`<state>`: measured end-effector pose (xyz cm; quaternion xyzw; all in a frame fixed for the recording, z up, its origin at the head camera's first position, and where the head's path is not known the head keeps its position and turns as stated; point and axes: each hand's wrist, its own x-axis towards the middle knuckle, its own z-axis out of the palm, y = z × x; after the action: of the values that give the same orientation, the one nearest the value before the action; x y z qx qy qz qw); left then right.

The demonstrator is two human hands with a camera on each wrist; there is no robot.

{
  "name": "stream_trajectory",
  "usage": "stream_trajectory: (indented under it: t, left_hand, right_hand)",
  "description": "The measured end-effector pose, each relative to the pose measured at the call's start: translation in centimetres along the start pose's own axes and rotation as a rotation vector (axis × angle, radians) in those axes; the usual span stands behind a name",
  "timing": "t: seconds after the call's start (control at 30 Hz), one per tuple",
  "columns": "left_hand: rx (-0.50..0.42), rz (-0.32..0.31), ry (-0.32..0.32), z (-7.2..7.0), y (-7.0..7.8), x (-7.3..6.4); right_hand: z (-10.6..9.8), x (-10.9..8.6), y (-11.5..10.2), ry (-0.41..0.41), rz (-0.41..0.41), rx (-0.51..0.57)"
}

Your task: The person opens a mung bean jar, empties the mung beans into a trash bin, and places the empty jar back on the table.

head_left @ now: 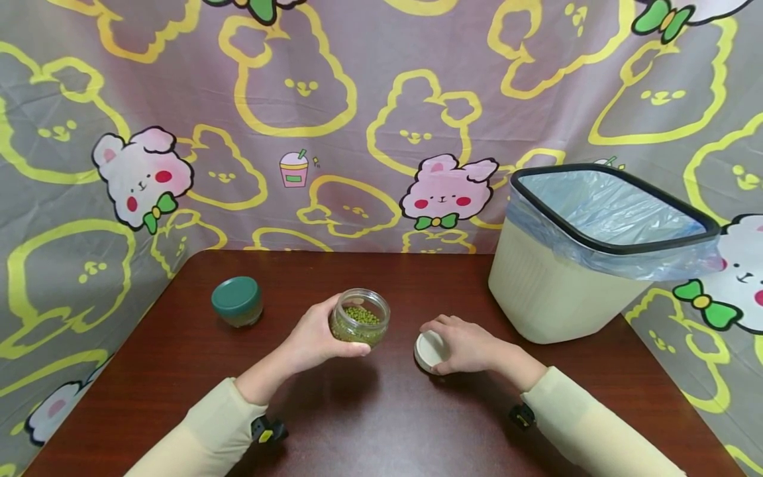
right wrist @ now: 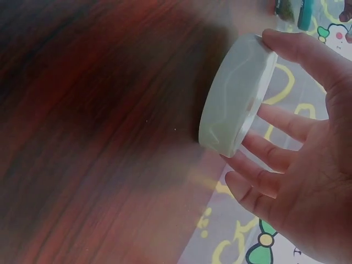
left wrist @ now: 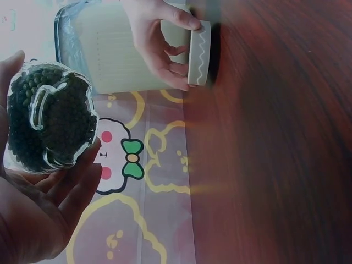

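Note:
My left hand (head_left: pixel 312 336) grips a clear glass jar (head_left: pixel 359 336) with no lid on it, thumb on the near side. Small green beans (head_left: pixel 362 315) lie inside; the left wrist view shows the beans (left wrist: pixel 52 115) through the glass. To the right, my right hand (head_left: pixel 467 344) holds a round off-white lid (head_left: pixel 428 351) by its rim, low over the table. In the right wrist view the lid (right wrist: pixel 234 99) stands between the thumb and the fingertips, and a wavy line runs along its side.
A second jar with a green lid (head_left: pixel 236 296) stands at the left on the dark red-brown table (head_left: pixel 381 424). At the back right is a cream bin (head_left: pixel 548 285) with a black rim and a clear plastic bag (head_left: pixel 620 205). A cartoon-patterned cloth (head_left: pixel 357 132) hangs behind.

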<state>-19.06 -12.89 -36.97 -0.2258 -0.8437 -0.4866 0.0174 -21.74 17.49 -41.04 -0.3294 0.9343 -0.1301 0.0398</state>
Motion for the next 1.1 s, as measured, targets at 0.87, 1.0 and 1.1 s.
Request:
stream_trajectory:
  t: [0.87,1.0,1.1]
  left_hand:
    - [-0.003,0.019,0.021,0.1,0.6,0.3]
    - [-0.004,0.038,0.014,0.2,1.1,0.8]
    - [-0.005,0.055,0.003,0.4,1.6,1.5]
  right_hand:
    - [0.2,-0.4,0.0,0.028,-0.01,0.006]
    - [-0.9,-0.9,-0.3,0.143,-0.029,0.016]
    - [-2.1,-1.6,-0.3,0.272,-0.053,-0.001]
